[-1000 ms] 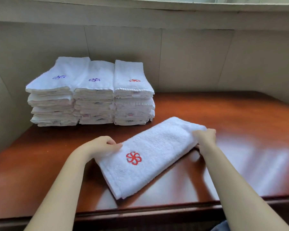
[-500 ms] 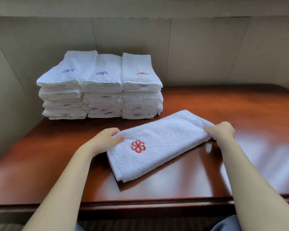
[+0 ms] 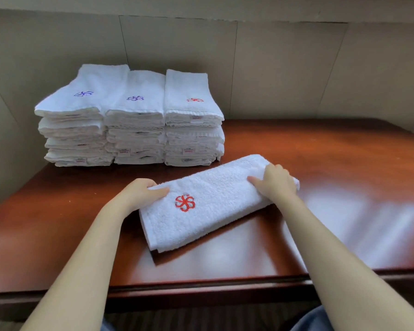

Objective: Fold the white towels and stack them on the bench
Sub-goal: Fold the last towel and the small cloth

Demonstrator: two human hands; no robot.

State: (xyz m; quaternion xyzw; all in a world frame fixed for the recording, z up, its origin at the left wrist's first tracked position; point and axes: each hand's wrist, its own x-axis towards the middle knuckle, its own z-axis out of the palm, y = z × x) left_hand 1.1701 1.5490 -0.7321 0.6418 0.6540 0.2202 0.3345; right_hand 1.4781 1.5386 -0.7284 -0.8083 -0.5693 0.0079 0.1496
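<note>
Head view: a folded white towel lies slantwise on the reddish-brown desk, its red emblem facing up just right of the left hand. The left hand grips the towel's near-left end, thumb on top and the other fingers curled at the edge; how far they reach underneath is hidden. The right hand grips the far-right end, thumb stretched over the top and the remaining fingers wrapped round the edge, their tips out of sight.

Beyond the left hand, at the back of the desk against the wall, stand three stacks of folded white towels, touching side by side. The two left stacks carry purple emblems on top, the right one a red emblem. Small labels show on the folded edges, their print too small to read.

The desk's glossy top shows pale reflections to the right of the right hand. Beige wall panels rise behind. Both forearms run off the lower edge, where a bit of blue cloth is cut off.
</note>
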